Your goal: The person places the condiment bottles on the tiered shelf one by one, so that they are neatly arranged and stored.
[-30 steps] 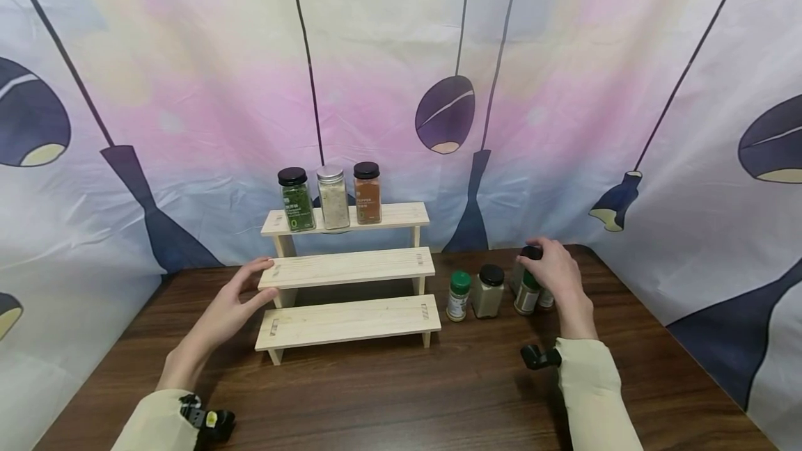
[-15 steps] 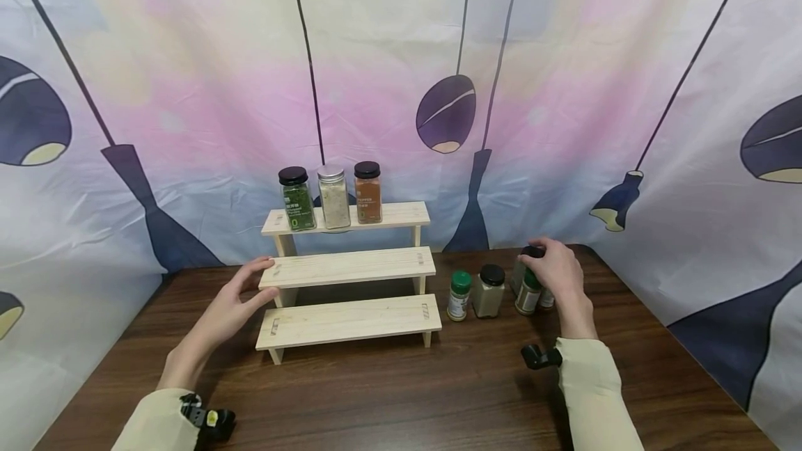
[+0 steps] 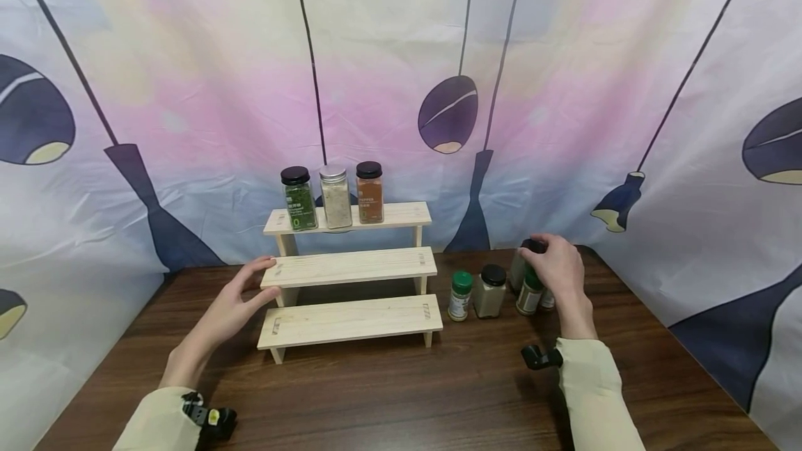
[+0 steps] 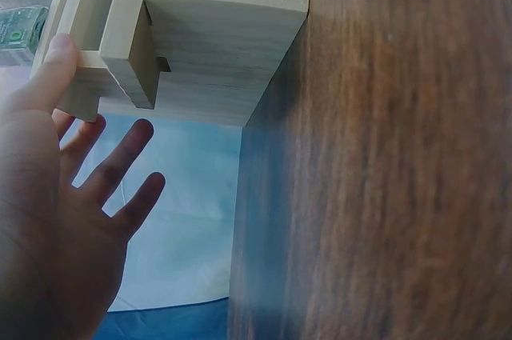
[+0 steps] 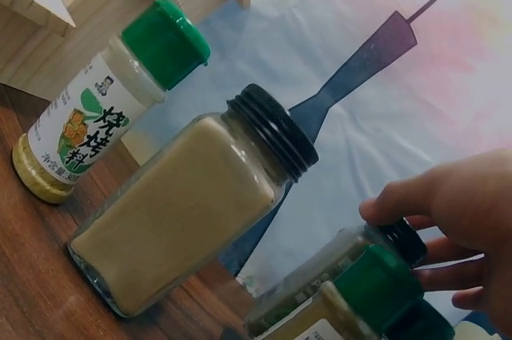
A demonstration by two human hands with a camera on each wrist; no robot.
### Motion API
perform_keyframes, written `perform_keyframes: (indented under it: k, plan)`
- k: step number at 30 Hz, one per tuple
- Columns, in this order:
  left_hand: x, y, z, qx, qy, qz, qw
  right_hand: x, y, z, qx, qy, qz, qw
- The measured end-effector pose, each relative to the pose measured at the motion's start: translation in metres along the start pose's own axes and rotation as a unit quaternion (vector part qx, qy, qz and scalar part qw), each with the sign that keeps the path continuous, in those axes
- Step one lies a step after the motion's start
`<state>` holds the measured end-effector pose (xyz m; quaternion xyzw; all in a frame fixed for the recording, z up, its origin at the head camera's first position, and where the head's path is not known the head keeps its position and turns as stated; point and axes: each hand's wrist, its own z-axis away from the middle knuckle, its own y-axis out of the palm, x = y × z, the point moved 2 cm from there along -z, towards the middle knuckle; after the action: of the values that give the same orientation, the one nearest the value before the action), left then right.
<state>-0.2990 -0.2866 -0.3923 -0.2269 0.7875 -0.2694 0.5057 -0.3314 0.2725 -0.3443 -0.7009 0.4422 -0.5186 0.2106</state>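
My right hand pinches the black lid of a clear spice jar, whose body is partly hidden behind a green-capped shaker. In the right wrist view the jar tilts with the camera, thumb and fingers at its lid. My left hand holds the left end of the middle tier of a three-step wooden rack, thumb at the front edge and forefinger further back. The left wrist view shows the other fingers of the left hand spread and loose beside the rack.
On the top tier stand a green herb jar, a silver-lidded jar and a red-brown pepper jar. Right of the rack are a green-capped shaker and a black-lidded jar. A patterned cloth hangs behind the table.
The jar in my right hand has risen slightly, and the right fingers with it. My left hand stays at the rack's end. The head view has shifted a little.
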Motion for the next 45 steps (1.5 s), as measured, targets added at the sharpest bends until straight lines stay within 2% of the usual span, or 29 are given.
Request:
perform_keyframes:
  k: [5,18,28,36,41,45]
  plan:
    - [0.000,0.000,0.000,-0.001,-0.003,-0.005,1.0000,0.005,-0.004,-0.001,-0.029,-0.024,-0.007,0.9993]
    - [0.000,-0.001,-0.002,-0.004,-0.004,-0.006,1.0000,0.026,-0.013,0.001,-0.070,-0.035,-0.049,0.9957]
    - [0.002,-0.002,-0.001,-0.010,-0.005,-0.009,0.9999,0.048,-0.016,0.003,-0.088,-0.068,-0.064,0.9918]
    - [0.002,0.000,-0.001,-0.007,-0.004,-0.005,1.0000,0.057,-0.013,0.007,-0.101,-0.086,-0.073,0.9885]
    - [-0.001,0.001,-0.001,-0.001,-0.001,0.001,1.0000,0.062,-0.014,0.007,-0.129,-0.100,-0.073,0.9838]
    - [-0.001,0.002,0.000,-0.007,0.000,-0.004,1.0000,0.075,-0.017,0.003,-0.144,-0.126,-0.073,0.9789]
